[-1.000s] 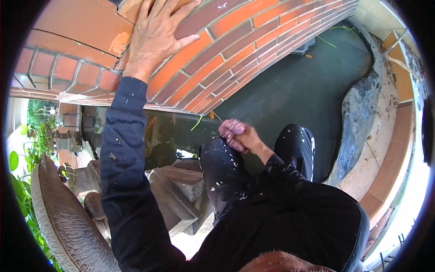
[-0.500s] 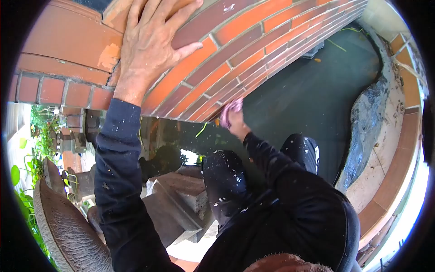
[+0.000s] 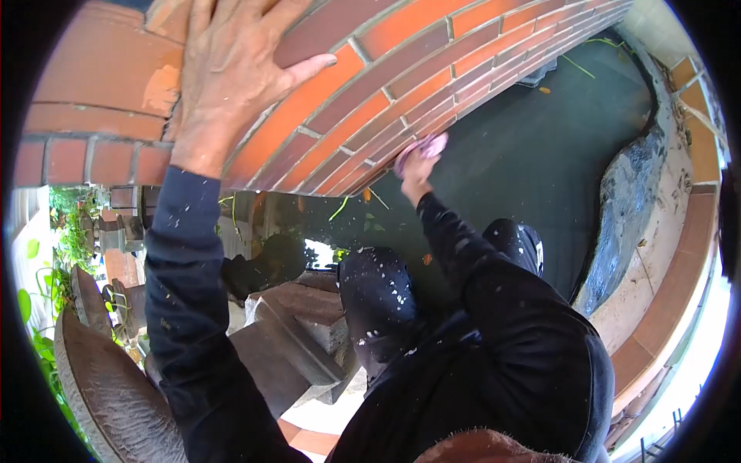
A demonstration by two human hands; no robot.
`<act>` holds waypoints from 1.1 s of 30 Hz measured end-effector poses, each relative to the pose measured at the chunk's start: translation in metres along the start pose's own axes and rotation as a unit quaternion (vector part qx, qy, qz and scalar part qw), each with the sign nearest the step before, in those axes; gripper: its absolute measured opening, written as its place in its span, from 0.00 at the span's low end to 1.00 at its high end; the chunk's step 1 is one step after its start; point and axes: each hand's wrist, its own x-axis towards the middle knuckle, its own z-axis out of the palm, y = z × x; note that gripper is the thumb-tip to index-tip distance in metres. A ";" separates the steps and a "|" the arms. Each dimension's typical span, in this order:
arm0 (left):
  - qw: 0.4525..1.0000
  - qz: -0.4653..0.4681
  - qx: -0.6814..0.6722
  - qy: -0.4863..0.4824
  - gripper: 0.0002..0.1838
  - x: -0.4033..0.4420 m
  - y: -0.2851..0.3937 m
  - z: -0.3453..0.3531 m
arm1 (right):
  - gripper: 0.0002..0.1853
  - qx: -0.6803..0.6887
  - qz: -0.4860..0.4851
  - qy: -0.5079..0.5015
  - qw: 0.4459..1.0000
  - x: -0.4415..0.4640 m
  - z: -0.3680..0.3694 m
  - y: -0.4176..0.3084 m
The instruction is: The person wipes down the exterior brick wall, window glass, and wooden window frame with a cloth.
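My left hand (image 3: 235, 81) lies with its fingers spread against the top corner of a brick wall (image 3: 340, 116), thumb stretched over an orange brick. Low on the same wall, just above dark water (image 3: 494, 170), my right hand (image 3: 419, 168) is closed on a pink cloth (image 3: 424, 148). The cloth is bunched up and presses against the lowest rows of brick. Part of the fingers of my right hand is hidden by the cloth and blurred.
My knees (image 3: 378, 285) are over the water. A curved stone ledge (image 3: 629, 208) edges the pool on the right. Grey angular stonework (image 3: 293, 347) and a large rough bowl-like rim (image 3: 108, 378) stand at lower left, with green plants (image 3: 69, 231) beyond. A dark block (image 3: 536, 75) sits by the far wall.
My right hand has moved the pink cloth to the right and slightly up along the wall's lower edge. The view has shifted a little; my left hand stays on the wall top.
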 end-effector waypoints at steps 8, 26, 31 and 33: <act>0.996 0.038 0.081 -0.003 0.39 0.001 -0.002 -0.002 | 0.17 0.314 0.114 -0.200 0.921 -0.051 -0.038 -0.034; 0.991 -0.063 0.084 -0.088 0.38 0.007 0.018 -0.015 | 0.17 0.443 0.377 -0.466 0.667 -0.040 -0.027 0.042; 0.982 -0.068 0.132 -0.119 0.39 0.009 0.022 -0.019 | 0.19 -0.195 -0.251 -0.361 0.877 -0.102 -0.027 0.017; 0.983 -0.037 0.146 -0.109 0.38 0.012 0.024 -0.021 | 0.21 -0.398 -0.403 -0.389 0.727 -0.103 0.002 0.065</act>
